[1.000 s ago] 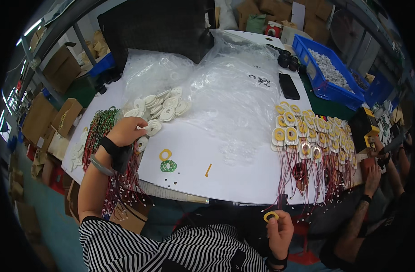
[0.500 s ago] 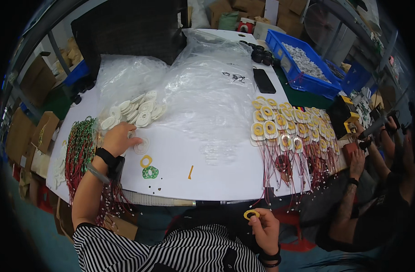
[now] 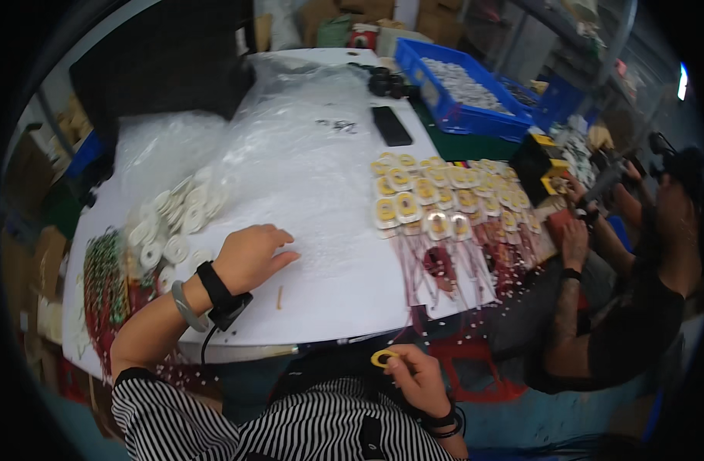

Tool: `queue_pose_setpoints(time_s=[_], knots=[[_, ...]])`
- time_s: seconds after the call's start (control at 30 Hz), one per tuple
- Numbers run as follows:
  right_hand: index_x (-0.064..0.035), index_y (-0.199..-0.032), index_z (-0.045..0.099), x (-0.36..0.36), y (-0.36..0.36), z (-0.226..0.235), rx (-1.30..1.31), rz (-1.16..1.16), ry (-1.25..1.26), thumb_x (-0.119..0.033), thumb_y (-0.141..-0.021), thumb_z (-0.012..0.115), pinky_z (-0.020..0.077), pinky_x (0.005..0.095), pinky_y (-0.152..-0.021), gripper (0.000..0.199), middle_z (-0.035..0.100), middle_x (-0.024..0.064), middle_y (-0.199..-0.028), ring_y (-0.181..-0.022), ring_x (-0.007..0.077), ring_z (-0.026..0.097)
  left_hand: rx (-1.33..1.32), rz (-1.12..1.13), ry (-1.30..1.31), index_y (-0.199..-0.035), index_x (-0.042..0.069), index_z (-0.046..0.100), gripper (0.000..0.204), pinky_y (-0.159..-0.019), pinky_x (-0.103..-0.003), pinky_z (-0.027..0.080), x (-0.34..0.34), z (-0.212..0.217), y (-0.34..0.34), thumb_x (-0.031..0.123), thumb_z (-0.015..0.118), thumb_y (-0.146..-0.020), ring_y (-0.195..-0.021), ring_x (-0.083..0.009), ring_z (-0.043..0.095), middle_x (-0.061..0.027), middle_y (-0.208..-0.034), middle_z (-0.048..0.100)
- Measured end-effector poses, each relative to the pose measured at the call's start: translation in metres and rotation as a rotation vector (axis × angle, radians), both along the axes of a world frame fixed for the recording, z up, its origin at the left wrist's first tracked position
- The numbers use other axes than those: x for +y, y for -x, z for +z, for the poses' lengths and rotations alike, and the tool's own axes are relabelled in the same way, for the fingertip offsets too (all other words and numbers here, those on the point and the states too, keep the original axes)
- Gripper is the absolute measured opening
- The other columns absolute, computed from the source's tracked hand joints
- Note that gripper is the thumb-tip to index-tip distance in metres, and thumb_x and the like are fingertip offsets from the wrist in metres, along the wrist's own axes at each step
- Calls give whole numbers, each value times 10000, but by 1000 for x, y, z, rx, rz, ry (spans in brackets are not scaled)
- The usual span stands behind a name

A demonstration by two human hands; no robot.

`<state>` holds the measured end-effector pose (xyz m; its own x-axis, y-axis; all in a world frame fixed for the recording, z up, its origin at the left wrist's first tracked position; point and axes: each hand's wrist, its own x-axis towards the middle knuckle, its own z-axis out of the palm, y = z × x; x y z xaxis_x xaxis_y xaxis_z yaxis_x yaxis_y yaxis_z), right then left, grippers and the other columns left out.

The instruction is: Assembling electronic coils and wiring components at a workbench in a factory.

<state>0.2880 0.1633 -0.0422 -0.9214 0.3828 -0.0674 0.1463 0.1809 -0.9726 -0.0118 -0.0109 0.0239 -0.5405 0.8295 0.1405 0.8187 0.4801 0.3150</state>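
My left hand hovers over the middle of the white table, thumb apart from the fingers, with nothing seen in it. Left of it lies a heap of white plastic discs, partly inside a clear plastic bag. A thin yellow strip lies just below the hand. At the front edge, close to my body, my right hand pinches a yellow ring between thumb and fingers. My left wrist and forearm cover part of the table surface.
Rows of white pieces with yellow rings trail red wires over the right edge. Green parts with red wires hang at the left. A black phone and a blue crate stand farther back. A co-worker sits at right.
My left hand has moved right, away from the discs, and its fingers have straightened. The view has turned, so the table appears farther left. My right hand still holds the yellow ring.
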Motion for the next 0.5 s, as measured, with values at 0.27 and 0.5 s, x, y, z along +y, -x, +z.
queue_pose_setpoints(time_s=[0.27, 0.5], knots=[[-38, -1129, 583, 5, -2, -19, 106, 85, -61, -135, -953, 557, 459, 281, -624, 203, 624, 80, -794, -661, 161, 590, 134, -80, -20, -965, 68, 657, 327, -688, -414, 501, 26, -24, 3, 181, 786, -686, -812, -317, 627, -109, -840, 628], [-34, -1129, 555, 13, -6, -28, 148, 73, -68, -150, -949, 538, 457, 323, -618, 214, 611, 120, -770, -654, 233, 601, 171, -119, -326, -909, 53, 619, 359, -671, -377, 437, 32, -26, 16, 1, 785, -595, -752, -278, 543, -76, -775, 569]])
